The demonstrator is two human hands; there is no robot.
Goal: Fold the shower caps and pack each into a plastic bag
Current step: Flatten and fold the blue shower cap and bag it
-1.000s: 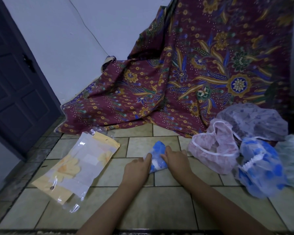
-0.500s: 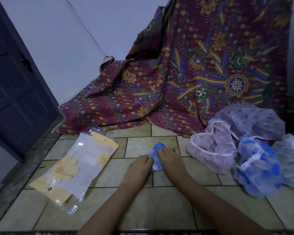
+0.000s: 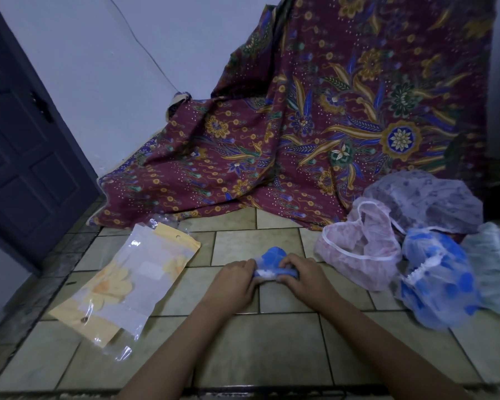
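Observation:
A small blue-patterned shower cap (image 3: pixel 272 262) is bunched into a compact wad on the tiled floor. My left hand (image 3: pixel 235 281) grips its left end and my right hand (image 3: pixel 303 277) grips its right end, fingers curled over it. A plastic bag (image 3: pixel 127 282) with a yellow flower print lies flat on the floor to the left of my hands. Right of my hands lie loose caps: a pink one (image 3: pixel 358 255), a blue-spotted one (image 3: pixel 439 278), a pale purple one (image 3: pixel 422 200) and a light green one (image 3: pixel 494 264).
A maroon floral cloth (image 3: pixel 315 134) drapes down the wall onto the floor behind everything. A dark door (image 3: pixel 20 157) stands at the left. The tiled floor (image 3: pixel 257 350) spreads toward me under my forearms.
My hands have rolled the blue cap tighter and turned it sideways. It now lies as a short bundle held at both ends, where before it stood up between my fingers.

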